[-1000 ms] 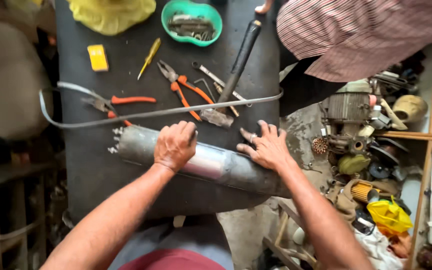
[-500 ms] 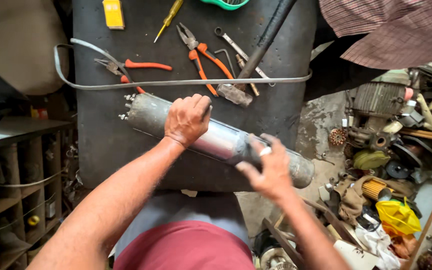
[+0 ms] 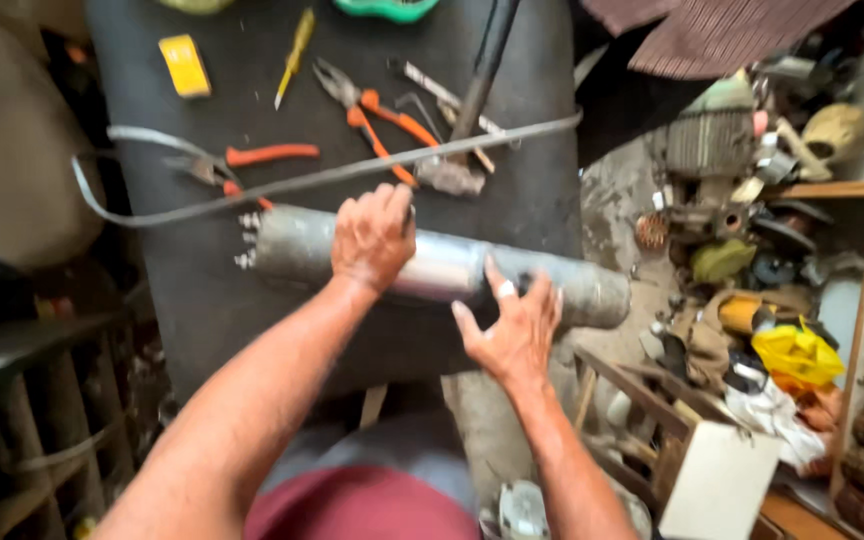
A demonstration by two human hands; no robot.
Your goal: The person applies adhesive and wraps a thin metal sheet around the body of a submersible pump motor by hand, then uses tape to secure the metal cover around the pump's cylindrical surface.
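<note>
Two bare hands are recorded on one long grey metal cylinder [image 3: 442, 268], which is laid crosswise on a dark work table [image 3: 202, 320], its right end overhanging the table edge. Head view: the left hand [image 3: 372, 238] is placed on top of the cylinder near its middle, fingers curled over the far side and closed around the curve, so a grip on the tube is noted. The right hand [image 3: 514, 325] is set against the near side of the cylinder further right; its fingers [image 3: 497, 283] are spread wide and only partly bent, the tips touching the metal, with no full grasp seen. Small studs [image 3: 247, 240] are seen projecting from the cylinder's left end. Just beyond the tube a thin grey metal strip [image 3: 352, 175] is stretched across the table. Orange-handled pliers [image 3: 377, 115] and a hammer [image 3: 462, 130] are noted behind the strip, well apart from both hands. A yellow screwdriver [image 3: 295, 42] lies further back.
</note>
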